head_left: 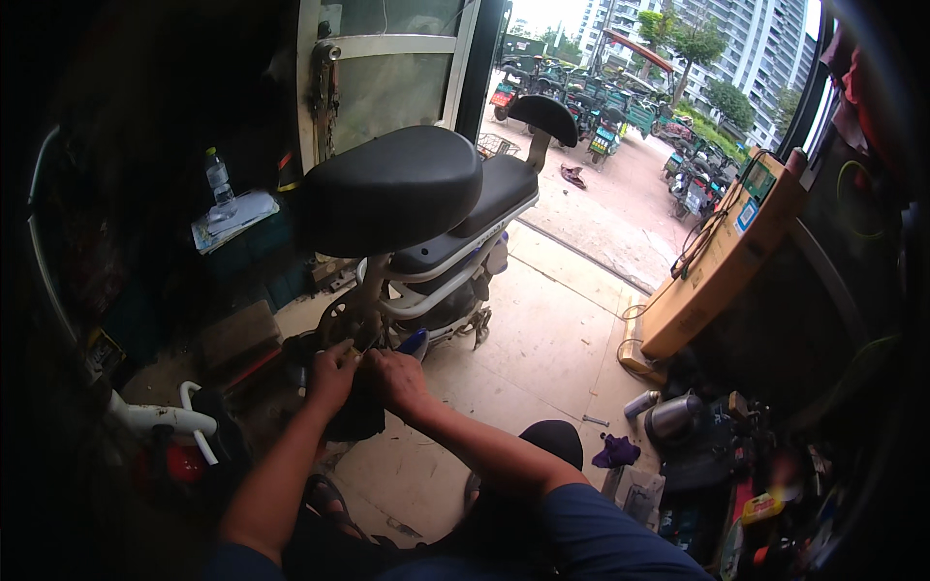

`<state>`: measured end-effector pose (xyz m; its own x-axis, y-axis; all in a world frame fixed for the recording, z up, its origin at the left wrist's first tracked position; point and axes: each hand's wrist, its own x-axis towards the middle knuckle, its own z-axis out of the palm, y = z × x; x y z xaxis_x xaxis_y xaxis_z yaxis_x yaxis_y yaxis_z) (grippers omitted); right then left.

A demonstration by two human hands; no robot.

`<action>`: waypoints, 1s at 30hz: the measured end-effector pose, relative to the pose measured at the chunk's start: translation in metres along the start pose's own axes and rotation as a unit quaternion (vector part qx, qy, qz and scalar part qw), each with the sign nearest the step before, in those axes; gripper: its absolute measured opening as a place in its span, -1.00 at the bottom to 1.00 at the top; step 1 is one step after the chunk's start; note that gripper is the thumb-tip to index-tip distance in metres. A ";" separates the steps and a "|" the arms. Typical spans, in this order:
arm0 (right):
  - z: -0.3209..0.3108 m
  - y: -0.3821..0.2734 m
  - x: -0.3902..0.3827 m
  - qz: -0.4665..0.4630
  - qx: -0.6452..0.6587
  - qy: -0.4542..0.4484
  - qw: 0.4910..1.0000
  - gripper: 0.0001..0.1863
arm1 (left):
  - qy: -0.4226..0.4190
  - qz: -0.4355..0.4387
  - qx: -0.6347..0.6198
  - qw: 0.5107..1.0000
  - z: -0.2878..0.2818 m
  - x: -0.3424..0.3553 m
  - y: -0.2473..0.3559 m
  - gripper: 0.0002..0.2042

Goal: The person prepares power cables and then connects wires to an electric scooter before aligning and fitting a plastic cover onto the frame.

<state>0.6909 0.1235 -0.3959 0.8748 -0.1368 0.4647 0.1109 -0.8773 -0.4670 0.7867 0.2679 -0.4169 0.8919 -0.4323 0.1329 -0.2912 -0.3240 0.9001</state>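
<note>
An electric scooter (417,308) with a white frame and black seats stands in front of me. Low at its near end, my left hand (334,371) and my right hand (395,376) are close together, almost touching. The left fingers are pinched around something small that I cannot make out. My right hand is closed with its back toward me, so whatever lies in its fingers is hidden. Just beyond the right hand is a blue-and-white piece (414,342) of the scooter. Dark parts around the wheel are hard to distinguish in the shade.
On the left a water bottle (220,179) stands on papers, above a brown box (240,339). At right are a tall cardboard box (712,261), a metal flask (672,418), a purple cloth (616,451) and a bolt (596,420). Parked scooters (605,126) show outside the doorway.
</note>
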 end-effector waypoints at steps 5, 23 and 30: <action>-0.002 0.001 -0.002 0.018 0.018 0.004 1.000 -0.83 | 0.023 0.099 0.056 0.993 -0.002 -0.008 0.015 -0.70; -0.024 -0.007 0.010 0.080 0.135 -0.061 0.986 -0.71 | 0.067 -0.094 -0.193 0.974 -0.009 -0.002 0.001 -0.83; -0.041 0.004 0.017 0.188 0.332 -0.091 0.920 -0.66 | 0.019 -0.062 -0.224 0.973 -0.012 -0.011 0.025 -0.82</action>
<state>0.6869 0.0988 -0.3597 0.9680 -0.2404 0.0715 -0.0046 -0.3020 -0.9533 0.7736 0.2746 -0.3911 0.9254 -0.3784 0.0196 -0.0087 0.0305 0.9995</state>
